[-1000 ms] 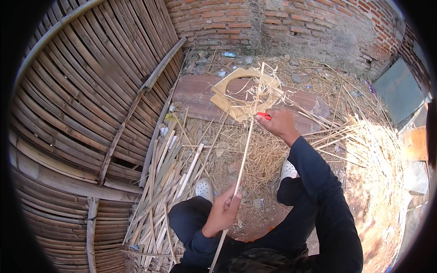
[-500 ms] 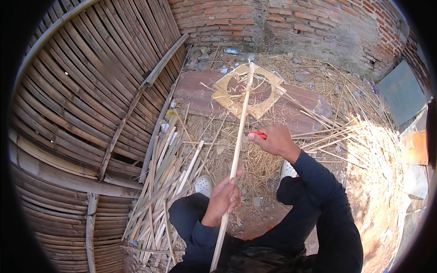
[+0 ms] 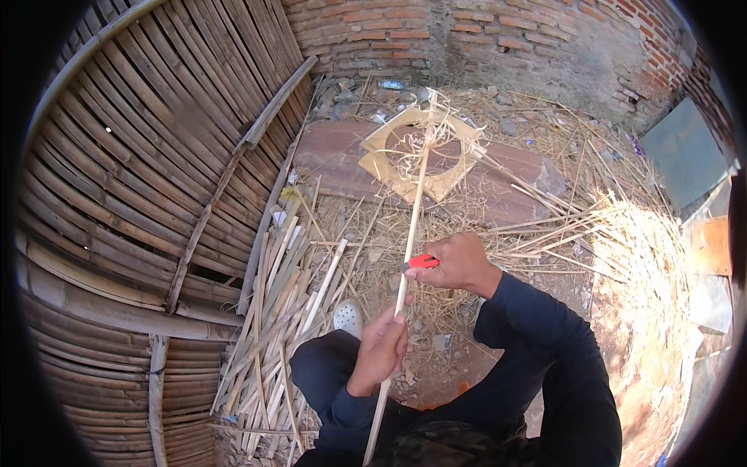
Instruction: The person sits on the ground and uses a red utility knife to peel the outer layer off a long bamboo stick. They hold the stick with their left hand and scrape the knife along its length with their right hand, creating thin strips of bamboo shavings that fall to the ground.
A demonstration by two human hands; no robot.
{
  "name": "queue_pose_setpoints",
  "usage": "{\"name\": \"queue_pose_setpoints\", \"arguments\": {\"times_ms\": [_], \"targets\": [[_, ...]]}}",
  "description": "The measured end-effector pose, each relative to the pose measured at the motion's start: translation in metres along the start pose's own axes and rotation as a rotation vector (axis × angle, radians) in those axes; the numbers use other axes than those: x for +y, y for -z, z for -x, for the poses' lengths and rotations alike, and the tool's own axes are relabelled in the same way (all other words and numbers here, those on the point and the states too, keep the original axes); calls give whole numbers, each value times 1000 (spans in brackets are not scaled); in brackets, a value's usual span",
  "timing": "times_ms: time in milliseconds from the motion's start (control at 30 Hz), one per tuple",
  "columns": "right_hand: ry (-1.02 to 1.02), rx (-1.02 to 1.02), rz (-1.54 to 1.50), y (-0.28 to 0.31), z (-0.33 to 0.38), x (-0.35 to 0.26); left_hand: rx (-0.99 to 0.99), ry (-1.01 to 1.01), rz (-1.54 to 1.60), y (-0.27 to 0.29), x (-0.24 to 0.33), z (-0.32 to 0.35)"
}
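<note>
A long pale bamboo strip (image 3: 418, 206) runs from low in front of me up to the cardboard piece at the far end. My left hand (image 3: 379, 346) is closed round its lower part. In my right hand (image 3: 464, 265) is a red utility knife (image 3: 422, 262), gripped with its dark tip against the strip just above my left hand. The blade itself is too small to make out. Thin curled shavings (image 3: 416, 148) cling around the strip's far part, over a tan cardboard piece (image 3: 379, 140) with a large round hole.
A brown board (image 3: 327, 159) lies under the cardboard. Split bamboo strips (image 3: 264, 335) are heaped at the left beside a slatted bamboo wall (image 3: 156, 156). More thin strips (image 3: 607, 226) lie at the right. A brick wall (image 3: 389, 35) stands behind, and a grey-green panel (image 3: 685, 156) leans at the right.
My right hand and the red knife have moved nearer to me and left, onto the strip close to my left hand. The curled shavings at the far end have shifted.
</note>
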State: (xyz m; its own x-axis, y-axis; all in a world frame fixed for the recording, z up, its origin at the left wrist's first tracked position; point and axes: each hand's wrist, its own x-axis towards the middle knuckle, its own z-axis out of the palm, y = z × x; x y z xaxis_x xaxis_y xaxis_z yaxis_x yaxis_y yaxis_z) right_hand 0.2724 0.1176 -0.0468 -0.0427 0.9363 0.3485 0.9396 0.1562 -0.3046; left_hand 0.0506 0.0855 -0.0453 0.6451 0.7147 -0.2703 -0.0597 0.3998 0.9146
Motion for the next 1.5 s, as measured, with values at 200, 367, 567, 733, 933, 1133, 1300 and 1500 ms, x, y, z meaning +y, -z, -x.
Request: {"name": "queue_pose_setpoints", "arguments": {"times_ms": [200, 367, 567, 733, 933, 1133, 1300, 1500], "targets": [[8, 74, 7, -12, -14, 24, -9, 25, 54, -2, 4, 1], [-9, 169, 74, -15, -27, 40, -52, 15, 112, -1, -1, 3], [-62, 213, 53, -14, -35, 44, -35, 25, 72, -4, 2, 10], [-259, 207, 146, 0, -44, 92, -116, 68, 80, -12, -9, 24], [-334, 191, 206, -2, -38, 127, -123, 123, 79, -22, -21, 34], [-448, 66, -164, 13, -34, 89, -113, 61, 236, -12, -10, 35], [-129, 76, -161, 24, -2, 35, -42, 46, 204, -21, 19, 10], [-47, 152, -160, 39, 2, 20, -59, 1, -352, -25, 47, -27]]}}
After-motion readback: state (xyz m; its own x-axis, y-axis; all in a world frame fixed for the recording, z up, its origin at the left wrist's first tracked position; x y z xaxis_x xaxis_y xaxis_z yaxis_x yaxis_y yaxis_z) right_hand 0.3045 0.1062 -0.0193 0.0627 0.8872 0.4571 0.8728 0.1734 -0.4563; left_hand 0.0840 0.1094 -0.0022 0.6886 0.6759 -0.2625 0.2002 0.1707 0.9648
